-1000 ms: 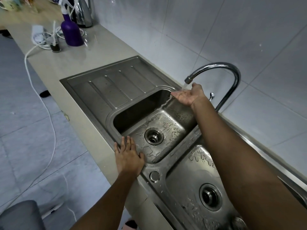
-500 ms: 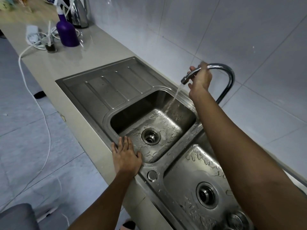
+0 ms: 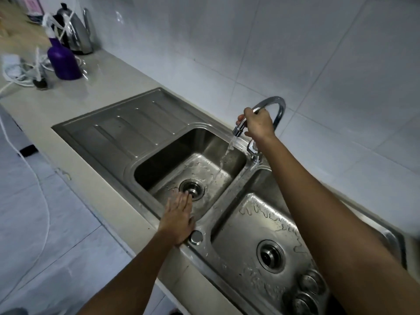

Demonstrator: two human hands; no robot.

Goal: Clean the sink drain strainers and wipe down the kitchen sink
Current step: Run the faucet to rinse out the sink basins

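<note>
A stainless double sink (image 3: 141, 130) with a ribbed drainboard is set in a beige counter. My right hand (image 3: 258, 125) grips the spout of the curved chrome faucet (image 3: 276, 104), and water runs from the nozzle into the left basin. That basin holds a round drain strainer (image 3: 193, 188). My left hand (image 3: 179, 214) reaches over the front rim into the left basin with straight fingers, the fingertips beside the strainer. The right basin has its own drain strainer (image 3: 271, 255) and is wet with droplets.
A purple spray bottle (image 3: 63, 62), a steel kettle (image 3: 77, 35) and coiled white cables (image 3: 18, 73) stand at the counter's far left. Two round metal pieces (image 3: 306, 292) lie at the right basin's near corner. A round plug (image 3: 196, 237) sits on the front rim. Tiled wall behind.
My right hand left the water stream, took hold of the faucet spout and swung it. My left hand slid from the front rim into the left basin toward the strainer.
</note>
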